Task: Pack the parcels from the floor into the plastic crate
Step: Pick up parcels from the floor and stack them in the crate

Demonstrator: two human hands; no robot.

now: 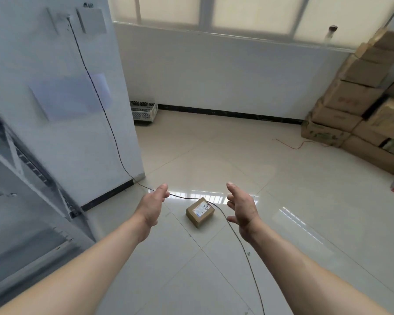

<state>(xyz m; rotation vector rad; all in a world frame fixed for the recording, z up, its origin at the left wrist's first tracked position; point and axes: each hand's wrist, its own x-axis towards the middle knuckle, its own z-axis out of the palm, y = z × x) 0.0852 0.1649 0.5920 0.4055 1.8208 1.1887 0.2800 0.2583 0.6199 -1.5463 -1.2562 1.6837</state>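
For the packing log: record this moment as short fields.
parcel: small brown cardboard parcel with a white label, on the tiled floor, between the hands
crate: white perforated plastic crate, far off by the wall, contents not visible
left hand: open, empty, above the floor
right hand: open, empty, fingers spread
cable: thin dark cable trailing across the floor beside the parcel

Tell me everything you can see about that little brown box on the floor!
The box is small, brown and looks like cardboard, closed up. A white label with blue print and dark scribbles is stuck on its top. It sits flat on the shiny tiled floor, turned corner-first toward the camera. A thin dark cord runs along its far edge; whether they touch is unclear. The left hand and right hand reach out on either side, not touching it.
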